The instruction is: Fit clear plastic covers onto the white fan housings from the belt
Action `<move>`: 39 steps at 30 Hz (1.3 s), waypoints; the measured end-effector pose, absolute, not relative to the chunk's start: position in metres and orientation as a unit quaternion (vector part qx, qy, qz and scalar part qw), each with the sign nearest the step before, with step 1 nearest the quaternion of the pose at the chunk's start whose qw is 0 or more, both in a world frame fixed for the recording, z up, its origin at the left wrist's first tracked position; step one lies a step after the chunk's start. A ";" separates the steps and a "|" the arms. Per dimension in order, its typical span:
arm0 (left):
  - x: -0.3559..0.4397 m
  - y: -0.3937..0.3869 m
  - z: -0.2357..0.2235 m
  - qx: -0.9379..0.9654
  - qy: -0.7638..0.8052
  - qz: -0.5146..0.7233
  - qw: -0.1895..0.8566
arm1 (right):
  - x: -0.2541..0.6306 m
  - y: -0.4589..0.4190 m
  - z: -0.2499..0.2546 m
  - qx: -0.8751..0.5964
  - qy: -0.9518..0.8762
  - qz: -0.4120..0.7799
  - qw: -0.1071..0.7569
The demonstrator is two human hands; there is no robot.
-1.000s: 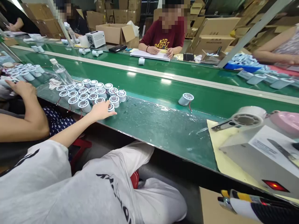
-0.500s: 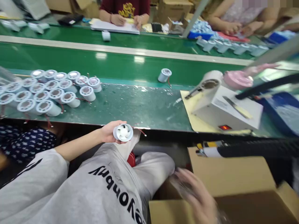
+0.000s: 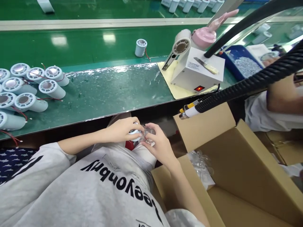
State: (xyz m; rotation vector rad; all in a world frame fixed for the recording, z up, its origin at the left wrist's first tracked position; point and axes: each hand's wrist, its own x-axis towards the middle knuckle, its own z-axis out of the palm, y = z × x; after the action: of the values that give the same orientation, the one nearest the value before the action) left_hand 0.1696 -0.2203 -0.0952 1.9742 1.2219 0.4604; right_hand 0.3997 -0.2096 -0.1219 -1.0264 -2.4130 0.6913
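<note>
My left hand point(image 3: 123, 129) is closed around a small white cylindrical fan unit point(image 3: 135, 136), held over my lap below the table edge. My right hand point(image 3: 157, 145) grips a clear plastic piece point(image 3: 149, 132) pressed against the end of that unit. Both hands meet in front of my grey shirt. More white fan units point(image 3: 35, 86) with red wires lie grouped on the green table at the left. One lone unit point(image 3: 140, 48) stands farther back on the belt.
An open cardboard box point(image 3: 236, 170) holding clear plastic pieces point(image 3: 201, 164) stands at my right. A white machine point(image 3: 197, 71) with a red light sits on a yellow mat. A black corrugated hose point(image 3: 248, 83) crosses above the box. Another person's arm point(image 3: 281, 94) is at far right.
My left hand took a fan unit from the pile and carried it to my lap. My right hand came up from the box with a clear piece and met it. The view tilted down.
</note>
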 end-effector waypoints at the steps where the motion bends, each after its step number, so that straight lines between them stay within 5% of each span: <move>1: 0.169 -0.221 -0.099 0.765 0.472 0.212 0.384 | 0.402 -0.210 -0.121 -0.364 -0.854 0.295 0.225; 14: 0.163 -0.216 -0.128 0.722 0.363 0.295 0.510 | 0.401 -0.211 -0.121 -0.429 -0.605 0.528 0.413; 23: 0.167 -0.225 -0.120 0.578 0.398 0.308 0.642 | 0.415 -0.225 -0.123 -0.343 -0.786 0.372 0.355; 39: 0.160 -0.227 -0.116 0.659 0.329 0.313 0.599 | 0.417 -0.230 -0.117 -0.393 -0.653 0.555 0.331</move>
State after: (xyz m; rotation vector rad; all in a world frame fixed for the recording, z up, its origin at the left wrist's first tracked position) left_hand 0.1601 -0.2274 -0.1160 1.5283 0.7625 0.7266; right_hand 0.4169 -0.2300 -0.1174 -1.0285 -1.7081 1.4513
